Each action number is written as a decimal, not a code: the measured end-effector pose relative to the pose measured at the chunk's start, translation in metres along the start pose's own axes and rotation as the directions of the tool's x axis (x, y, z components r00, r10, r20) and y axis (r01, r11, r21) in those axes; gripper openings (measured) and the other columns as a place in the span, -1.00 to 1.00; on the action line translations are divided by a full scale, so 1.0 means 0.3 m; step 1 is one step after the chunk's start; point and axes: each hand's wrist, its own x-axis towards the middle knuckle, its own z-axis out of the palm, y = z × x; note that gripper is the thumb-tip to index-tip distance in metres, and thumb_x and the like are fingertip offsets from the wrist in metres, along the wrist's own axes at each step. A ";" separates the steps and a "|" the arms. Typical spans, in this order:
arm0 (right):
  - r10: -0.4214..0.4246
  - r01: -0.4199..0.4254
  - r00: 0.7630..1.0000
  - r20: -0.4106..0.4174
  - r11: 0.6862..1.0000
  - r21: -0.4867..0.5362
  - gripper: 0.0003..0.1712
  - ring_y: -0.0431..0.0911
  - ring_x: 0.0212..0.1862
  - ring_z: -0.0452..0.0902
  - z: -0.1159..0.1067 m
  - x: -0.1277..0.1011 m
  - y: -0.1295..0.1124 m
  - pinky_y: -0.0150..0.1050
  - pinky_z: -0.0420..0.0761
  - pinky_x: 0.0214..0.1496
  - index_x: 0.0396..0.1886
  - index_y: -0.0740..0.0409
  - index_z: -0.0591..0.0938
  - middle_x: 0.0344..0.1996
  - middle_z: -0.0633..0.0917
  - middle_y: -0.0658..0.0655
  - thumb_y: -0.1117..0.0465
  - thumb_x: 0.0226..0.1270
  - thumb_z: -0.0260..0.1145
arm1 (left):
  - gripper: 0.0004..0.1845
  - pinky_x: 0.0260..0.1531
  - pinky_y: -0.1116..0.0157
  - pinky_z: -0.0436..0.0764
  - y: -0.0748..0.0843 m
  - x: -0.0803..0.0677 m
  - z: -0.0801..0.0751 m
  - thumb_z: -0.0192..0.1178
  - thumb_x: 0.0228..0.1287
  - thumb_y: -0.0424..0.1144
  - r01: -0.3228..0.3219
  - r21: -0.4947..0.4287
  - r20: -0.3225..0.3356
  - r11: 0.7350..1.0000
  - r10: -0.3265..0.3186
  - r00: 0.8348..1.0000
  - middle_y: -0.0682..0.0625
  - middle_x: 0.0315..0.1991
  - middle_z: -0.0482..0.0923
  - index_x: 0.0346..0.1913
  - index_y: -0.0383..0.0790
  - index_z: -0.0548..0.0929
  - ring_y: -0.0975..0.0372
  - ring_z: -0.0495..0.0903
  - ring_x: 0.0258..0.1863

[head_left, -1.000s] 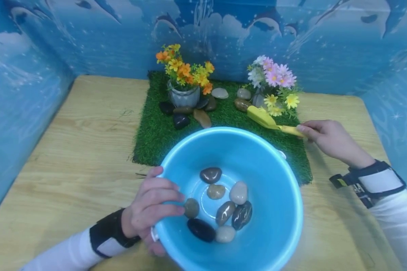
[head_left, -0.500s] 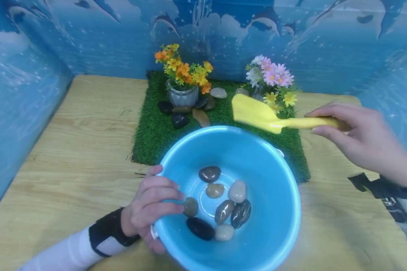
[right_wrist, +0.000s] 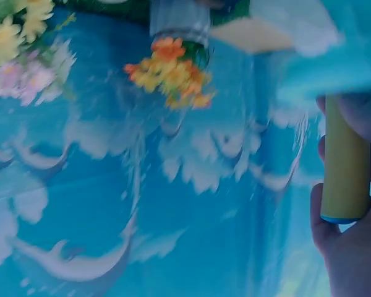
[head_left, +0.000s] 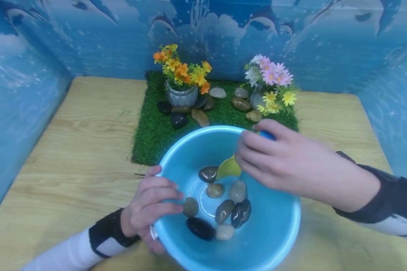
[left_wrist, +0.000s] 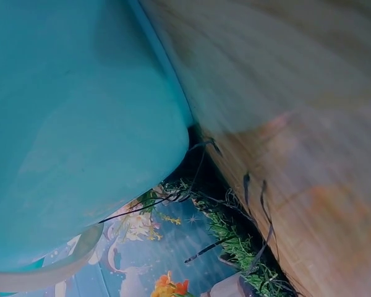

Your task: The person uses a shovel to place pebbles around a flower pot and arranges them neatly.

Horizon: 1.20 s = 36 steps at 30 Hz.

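A light blue bucket (head_left: 176,158) stands at the front of the table, with several smooth stones on its floor. My left hand (head_left: 156,203) grips its left rim, fingers over the edge. My right hand (head_left: 281,162) holds a yellow toy shovel (head_left: 230,168) by its handle over the bucket's far right rim. The shovel's blade points down inside, near a dark brown stone (head_left: 208,174) and a pale grey stone (head_left: 237,191). In the right wrist view, the yellow handle (right_wrist: 346,161) lies in the curled hand. The left wrist view shows the bucket's outer wall (left_wrist: 80,124).
Behind the bucket lies a green grass mat (head_left: 149,139). On it stand a grey pot (head_left: 182,96) of orange and yellow flowers and a second pot (head_left: 256,99) with pink and yellow flowers (head_left: 273,77). Stones lie around both pots. Blue dolphin-print walls (head_left: 105,49) enclose the table.
The shovel has gone from the grass by the right pot, up and right, then down into the bucket. A tan stone now shows where its blade was. The left hand stays put.
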 end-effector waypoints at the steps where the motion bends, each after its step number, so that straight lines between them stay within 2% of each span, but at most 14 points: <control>1: -0.033 0.034 0.999 0.024 0.999 -0.022 -0.58 0.26 0.04 0.40 -0.086 0.072 -0.011 0.25 0.40 0.10 0.16 0.29 0.58 0.07 0.55 0.37 0.40 0.29 0.31 | -0.37 0.26 -0.12 0.31 0.002 -0.008 0.000 -0.11 0.46 0.21 0.005 -0.005 0.002 1.000 -0.005 1.000 -0.19 -0.39 0.62 -0.39 -0.32 0.62 -0.01 0.52 -0.30; 3: -0.070 0.072 0.996 0.063 0.997 -0.034 -0.75 0.16 -0.10 0.39 -0.211 0.176 -0.020 0.09 0.43 0.04 -0.08 0.28 0.67 -0.16 0.60 0.29 0.39 0.22 0.40 | -0.37 0.26 -0.14 0.30 0.006 -0.019 -0.002 -0.09 0.44 0.23 0.024 -0.015 0.005 1.000 -0.024 1.000 -0.19 -0.37 0.63 -0.38 -0.31 0.63 -0.03 0.52 -0.28; 5: -0.078 0.081 0.991 0.112 0.996 -0.023 -0.86 0.09 -0.19 0.34 -0.263 0.222 -0.020 0.00 0.41 -0.02 -0.29 0.19 0.68 -0.31 0.59 0.20 0.35 0.16 0.47 | -0.36 0.26 -0.15 0.29 0.007 -0.024 0.001 -0.09 0.44 0.23 0.029 -0.019 0.005 0.999 -0.028 1.000 -0.19 -0.37 0.63 -0.38 -0.31 0.63 -0.03 0.52 -0.28; 8: -0.041 0.038 0.983 0.181 0.999 0.022 -0.80 0.05 -0.23 0.28 -0.278 0.238 -0.012 -0.04 0.37 -0.09 -0.42 0.10 0.62 -0.39 0.57 0.12 0.34 0.09 0.52 | -0.37 0.27 -0.13 0.29 0.004 -0.013 0.008 -0.09 0.44 0.22 0.021 -0.022 -0.001 1.000 -0.021 1.000 -0.19 -0.38 0.63 -0.39 -0.31 0.63 -0.02 0.52 -0.28; 11: -0.014 -0.007 0.979 0.204 0.995 0.102 -0.73 0.02 -0.27 0.23 -0.266 0.237 -0.007 -0.08 0.32 -0.17 -0.47 0.10 0.57 -0.44 0.54 0.09 0.34 0.03 0.55 | -0.37 0.27 -0.10 0.30 -0.002 0.001 0.016 -0.10 0.45 0.22 -0.001 -0.020 -0.012 1.000 0.001 1.000 -0.17 -0.39 0.62 -0.40 -0.31 0.61 0.00 0.51 -0.30; 16: -0.019 -0.026 0.986 0.168 0.965 0.261 -0.77 -0.04 -0.32 0.22 -0.239 0.240 -0.011 -0.17 0.29 -0.23 -0.43 0.08 0.64 -0.48 0.54 0.02 0.34 -0.02 0.55 | -0.36 0.27 -0.14 0.29 -0.004 -0.016 0.008 -0.09 0.43 0.25 0.006 -0.026 -0.001 1.000 -0.006 1.000 -0.18 -0.38 0.63 -0.39 -0.31 0.62 -0.02 0.52 -0.29; 19: 0.002 -0.053 0.991 0.135 0.925 0.377 -0.74 -0.06 -0.33 0.20 -0.230 0.237 -0.004 -0.20 0.27 -0.23 -0.34 0.07 0.68 -0.46 0.55 -0.02 0.45 -0.01 0.49 | -0.35 0.26 -0.14 0.29 -0.004 -0.018 0.005 -0.08 0.42 0.26 0.005 -0.028 0.001 1.000 -0.004 1.000 -0.18 -0.38 0.63 -0.39 -0.31 0.62 -0.02 0.52 -0.28; 23: 0.041 -0.084 0.994 0.098 0.868 0.490 -0.53 -0.08 -0.32 0.19 -0.230 0.231 0.006 -0.21 0.25 -0.22 -0.28 0.06 0.71 -0.42 0.56 -0.05 0.64 -0.11 0.28 | -0.37 0.29 -0.06 0.29 -0.011 0.024 0.010 -0.12 0.45 0.23 -0.003 -0.027 0.012 1.000 0.003 1.000 -0.15 -0.42 0.59 -0.41 -0.30 0.59 0.03 0.49 -0.32; 25: 0.049 -0.089 0.995 0.091 0.853 0.514 -0.47 -0.09 -0.32 0.19 -0.230 0.228 0.009 -0.21 0.26 -0.22 -0.28 0.05 0.71 -0.41 0.57 -0.05 0.67 -0.16 0.21 | -0.38 0.30 -0.01 0.28 -0.015 0.051 0.013 -0.14 0.48 0.21 -0.003 -0.026 0.024 1.000 0.004 1.000 -0.13 -0.44 0.57 -0.42 -0.29 0.57 0.05 0.47 -0.34; 29: 0.052 -0.089 0.995 0.083 0.841 0.534 -0.46 -0.09 -0.31 0.20 -0.229 0.226 0.012 -0.21 0.27 -0.22 -0.26 0.05 0.72 -0.39 0.58 -0.05 0.68 -0.16 0.21 | -0.39 0.32 0.03 0.27 -0.016 0.083 0.011 -0.17 0.50 0.19 0.005 -0.019 0.048 1.000 -0.004 0.999 -0.12 -0.45 0.55 -0.43 -0.29 0.54 0.07 0.45 -0.34; 32: 0.056 -0.084 0.996 0.069 0.833 0.547 -0.46 -0.09 -0.29 0.22 -0.226 0.226 0.011 -0.21 0.28 -0.20 -0.21 0.05 0.74 -0.35 0.62 -0.05 0.67 -0.10 0.25 | -0.39 0.32 0.03 0.27 -0.016 0.085 0.012 -0.18 0.50 0.18 0.001 -0.014 0.044 1.000 -0.001 0.999 -0.12 -0.46 0.55 -0.43 -0.29 0.54 0.07 0.45 -0.35; 36: 0.058 -0.075 0.997 0.047 0.796 0.600 -0.55 -0.12 -0.27 0.23 -0.218 0.223 0.008 -0.23 0.27 -0.19 -0.11 0.02 0.75 -0.26 0.67 -0.07 0.56 0.07 0.38 | -0.39 0.31 -0.01 0.29 -0.013 0.056 0.008 -0.16 0.49 0.19 0.008 -0.017 0.039 1.000 -0.008 0.999 -0.13 -0.44 0.57 -0.42 -0.29 0.56 0.05 0.47 -0.34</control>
